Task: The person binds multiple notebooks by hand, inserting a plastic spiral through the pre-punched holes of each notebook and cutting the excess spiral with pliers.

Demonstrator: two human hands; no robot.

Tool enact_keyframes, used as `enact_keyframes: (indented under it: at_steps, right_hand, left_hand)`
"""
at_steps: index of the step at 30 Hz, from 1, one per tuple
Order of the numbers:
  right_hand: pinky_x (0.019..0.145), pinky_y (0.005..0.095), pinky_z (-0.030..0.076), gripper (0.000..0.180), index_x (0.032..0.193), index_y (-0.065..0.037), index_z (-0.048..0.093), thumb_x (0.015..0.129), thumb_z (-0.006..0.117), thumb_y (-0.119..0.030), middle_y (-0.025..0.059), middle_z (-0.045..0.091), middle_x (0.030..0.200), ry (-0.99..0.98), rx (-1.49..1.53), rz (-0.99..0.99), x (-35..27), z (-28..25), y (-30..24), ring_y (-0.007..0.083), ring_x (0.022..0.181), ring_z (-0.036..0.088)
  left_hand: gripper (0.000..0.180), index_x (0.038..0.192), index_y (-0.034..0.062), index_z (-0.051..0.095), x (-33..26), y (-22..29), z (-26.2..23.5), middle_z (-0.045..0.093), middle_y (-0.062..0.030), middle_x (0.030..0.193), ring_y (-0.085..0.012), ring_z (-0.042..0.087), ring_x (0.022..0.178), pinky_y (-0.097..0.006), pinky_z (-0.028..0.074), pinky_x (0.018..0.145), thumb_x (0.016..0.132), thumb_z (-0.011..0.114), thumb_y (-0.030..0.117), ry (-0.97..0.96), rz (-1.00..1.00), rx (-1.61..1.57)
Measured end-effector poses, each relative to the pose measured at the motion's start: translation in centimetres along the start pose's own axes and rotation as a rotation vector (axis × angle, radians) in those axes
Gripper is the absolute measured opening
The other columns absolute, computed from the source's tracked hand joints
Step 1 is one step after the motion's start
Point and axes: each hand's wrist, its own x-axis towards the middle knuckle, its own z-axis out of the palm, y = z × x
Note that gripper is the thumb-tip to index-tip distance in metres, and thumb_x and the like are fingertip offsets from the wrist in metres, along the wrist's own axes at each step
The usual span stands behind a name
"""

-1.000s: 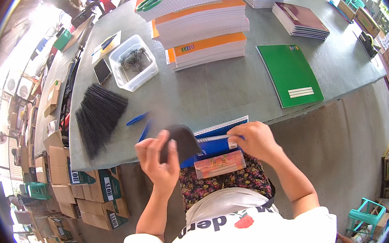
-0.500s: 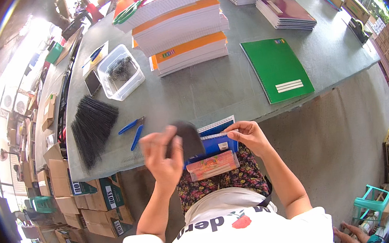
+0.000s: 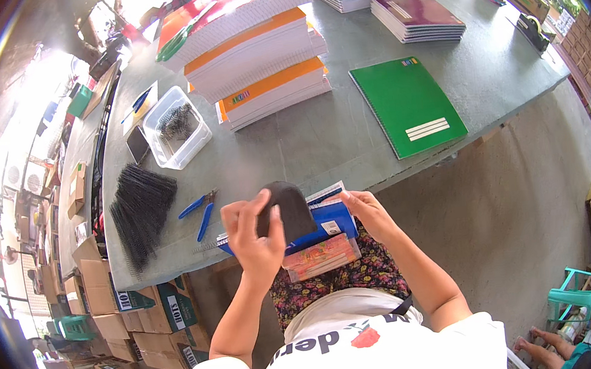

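Seated at the edge of a grey worktop [image 3: 320, 140], I hold a dark sheet [image 3: 285, 210] in my left hand [image 3: 255, 241], fingers [image 3: 250, 209] clamped on it, thumb on the near face, so that it stands tilted over the blue notebook [image 3: 320, 224] in my lap. My right hand [image 3: 372, 213] rests at the notebook's right edge, fingers curled onto it; whether they pinch it or only steady it, I cannot tell. The notebook lies half on the worktop's rim and half over my knees, with a red packet [image 3: 319, 256] under its near end. To my left lie blue pliers [image 3: 199, 210], just beside a heap of black wire combs [image 3: 139, 205], and farther on a clear tub [image 3: 177, 135] holding more of them. Ahead stand stacked orange notebooks [image 3: 257, 68], with a green notebook [image 3: 408, 104] flat to the right and a maroon stack [image 3: 418, 18] beyond it. As I judge it, the risk lies in the notebook's perch: it hangs over the rim, and a push from either hand could tip it and the packet off my lap to the floor. The sheet, gripped near one corner, could also bend or slip askew if it meets the notebook crooked.
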Motion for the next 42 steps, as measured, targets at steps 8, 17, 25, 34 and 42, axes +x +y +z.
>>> enact_keyframes:
  at_steps: [8,17,25,34,42]
  right_hand:
    - [0.06,0.0179,0.036,0.04,0.098,0.002,0.064,0.094,0.047,-0.034,-0.0031,0.059,0.081,0.055,0.089,0.086,0.0,-0.7,1.6,0.004,0.069,0.047]
    - [0.062,0.0179,0.039,0.042,0.104,0.002,0.062,0.095,0.046,-0.036,-0.0013,0.059,0.085,0.061,0.028,0.116,-0.3,-0.6,0.6,0.0049,0.072,0.049]
    - [0.077,0.0224,0.046,0.026,0.102,0.002,0.063,0.091,0.058,-0.02,0.0044,0.065,0.09,0.011,-0.163,-0.018,-0.4,0.8,0.5,0.0066,0.083,0.055]
    - [0.063,0.0275,0.047,0.013,0.09,0.002,0.063,0.081,0.054,0.001,0.0004,0.06,0.07,0.043,-0.321,-0.129,-0.9,0.1,3.1,0.0035,0.072,0.047]
    - [0.047,0.0402,0.04,0.02,0.078,0.002,0.057,0.085,0.058,-0.017,0.0237,0.052,0.059,0.184,-0.797,-0.157,-1.8,1.2,0.9,0.0375,0.049,0.05]
  left_hand:
    - [0.037,0.106,0.0156,0.064,1.2,0.7,0.2,0.054,-0.007,0.082,-0.0233,0.058,0.079,-0.035,0.05,0.062,0.071,0.066,0.004,0.119,0.058,0.11]
    - [0.037,0.103,0.0129,0.066,0.3,1.2,1.8,0.059,-0.0094,0.089,-0.0238,0.06,0.083,-0.032,0.049,0.067,0.067,0.07,0.005,-0.473,0.115,-0.129]
    - [0.03,0.101,0.0096,0.066,6.2,-10.0,0.7,0.061,-0.0113,0.093,-0.0285,0.056,0.083,-0.038,0.045,0.08,0.073,0.062,0.004,0.073,-0.19,0.125]
    - [0.016,0.09,-0.0001,0.064,1.3,1.4,4.8,0.062,-0.0166,0.085,-0.0332,0.057,0.083,-0.041,0.046,0.077,0.076,0.062,0.008,-0.386,0.146,-0.234]
    - [0.007,0.078,0.0022,0.063,2.2,1.5,5.1,0.061,-0.0147,0.079,-0.0331,0.057,0.081,-0.04,0.046,0.074,0.073,0.064,0.006,-0.414,0.064,-0.29]
